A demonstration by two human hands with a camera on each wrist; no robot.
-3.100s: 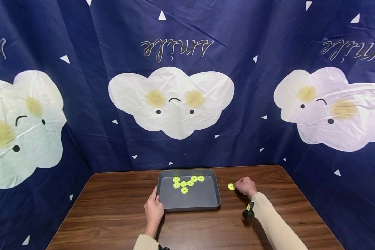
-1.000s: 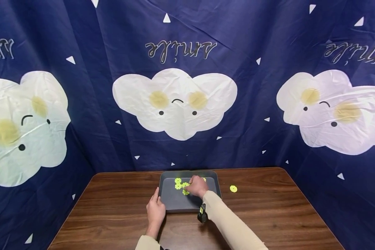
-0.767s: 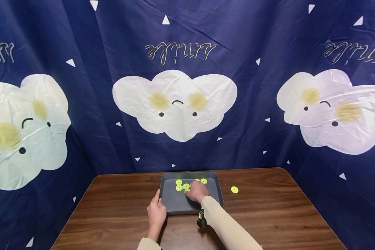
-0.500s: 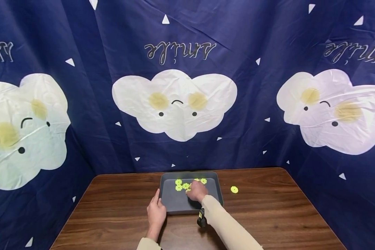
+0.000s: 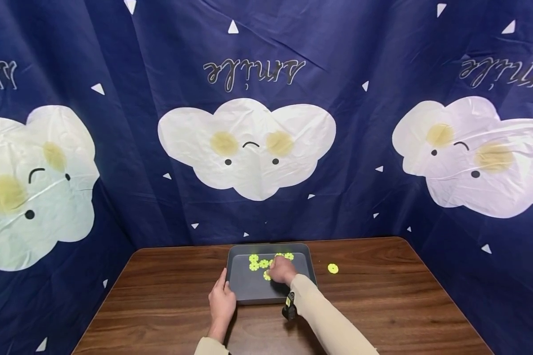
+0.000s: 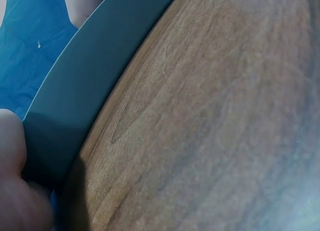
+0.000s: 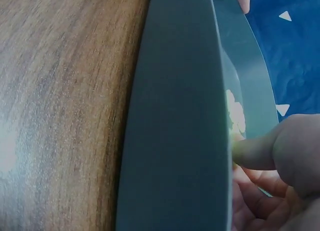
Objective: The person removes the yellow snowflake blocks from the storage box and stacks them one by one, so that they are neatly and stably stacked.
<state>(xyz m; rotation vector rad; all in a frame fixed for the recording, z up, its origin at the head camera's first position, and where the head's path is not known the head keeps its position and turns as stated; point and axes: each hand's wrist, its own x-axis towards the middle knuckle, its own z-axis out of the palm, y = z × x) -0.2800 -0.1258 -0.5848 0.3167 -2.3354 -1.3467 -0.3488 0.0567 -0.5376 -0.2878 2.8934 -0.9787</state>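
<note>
A dark grey tray stands on the table, with several yellow-green notched discs inside, one of them a disc left of my right hand. My left hand grips the tray's near left corner, its thumb over the rim in the left wrist view. Within the tray, my right hand pinches the edge of the nearest disc, and covers part of the discs behind it. The right wrist view shows the right thumb beyond the tray wall, beside a bright disc; the contact is mostly hidden.
Another yellow-green disc lies on the wooden table, right of the tray. Dark blue cloth with white clouds surrounds the table's back and sides. The tray's raised rim encloses the discs.
My right hand has gone from the disc on the table's right into the tray. Lately it has shifted slightly right, uncovering more of the nearest disc. The left hand stays at the tray.
</note>
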